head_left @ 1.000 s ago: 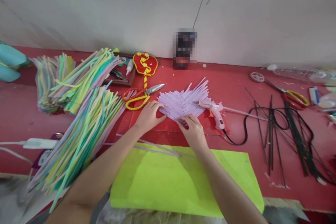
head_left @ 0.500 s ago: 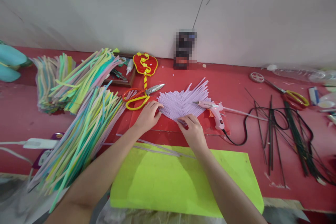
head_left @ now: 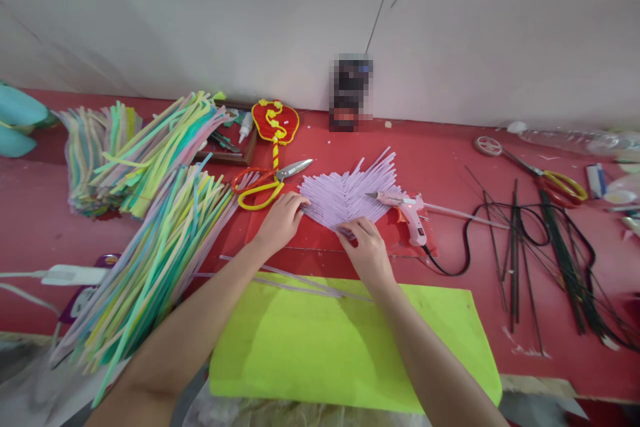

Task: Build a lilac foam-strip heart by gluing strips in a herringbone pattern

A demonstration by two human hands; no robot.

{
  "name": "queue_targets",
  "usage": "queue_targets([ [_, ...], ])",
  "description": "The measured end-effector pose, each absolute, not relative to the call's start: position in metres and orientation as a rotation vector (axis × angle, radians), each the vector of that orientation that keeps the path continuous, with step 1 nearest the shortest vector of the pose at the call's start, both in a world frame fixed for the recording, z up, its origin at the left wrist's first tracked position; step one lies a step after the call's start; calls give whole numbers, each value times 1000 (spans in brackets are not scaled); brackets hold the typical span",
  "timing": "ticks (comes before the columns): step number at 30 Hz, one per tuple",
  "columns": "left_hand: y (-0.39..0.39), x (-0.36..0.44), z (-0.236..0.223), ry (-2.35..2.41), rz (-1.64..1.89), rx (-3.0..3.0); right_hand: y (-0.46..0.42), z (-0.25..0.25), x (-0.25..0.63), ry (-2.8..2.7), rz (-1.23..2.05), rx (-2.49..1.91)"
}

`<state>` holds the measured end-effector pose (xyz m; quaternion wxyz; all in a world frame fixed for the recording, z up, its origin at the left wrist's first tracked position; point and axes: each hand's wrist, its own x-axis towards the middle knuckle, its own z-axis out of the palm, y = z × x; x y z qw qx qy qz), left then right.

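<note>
A lilac piece made of pipe cleaners (head_left: 327,199), laid slantwise from a middle line, lies flat on a red board (head_left: 280,238). With fingers closed, my left hand (head_left: 283,221) grips its left edge. At the lower tip, my right hand (head_left: 367,248) pinches the piece between thumb and fingers; the fingertips are partly hidden. A pink glue gun (head_left: 413,219) lies to the right, its nozzle over the lilac piece. Scissors with red and yellow handles (head_left: 265,188) rest just beyond my left hand.
Bundles of coloured pipe cleaners (head_left: 150,273) fill the left side. A lime-green pad (head_left: 350,347) lies in front, with loose lilac stems (head_left: 300,287) across its back edge. Dark wires (head_left: 515,260), a black cord (head_left: 467,247) and second scissors (head_left: 560,188) lie right.
</note>
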<state>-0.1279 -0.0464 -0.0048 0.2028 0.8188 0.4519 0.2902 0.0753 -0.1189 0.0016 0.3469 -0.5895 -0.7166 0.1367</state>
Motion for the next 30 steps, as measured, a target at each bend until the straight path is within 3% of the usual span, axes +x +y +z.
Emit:
queue_targets([
  [23, -45, -131, -9, 1235, 916, 2210, -121, 4, 74, -1823, 362, -1522],
  [30, -53, -126, 0, 1242, 833, 2465, -122, 6, 76, -1813, 344, -1507],
])
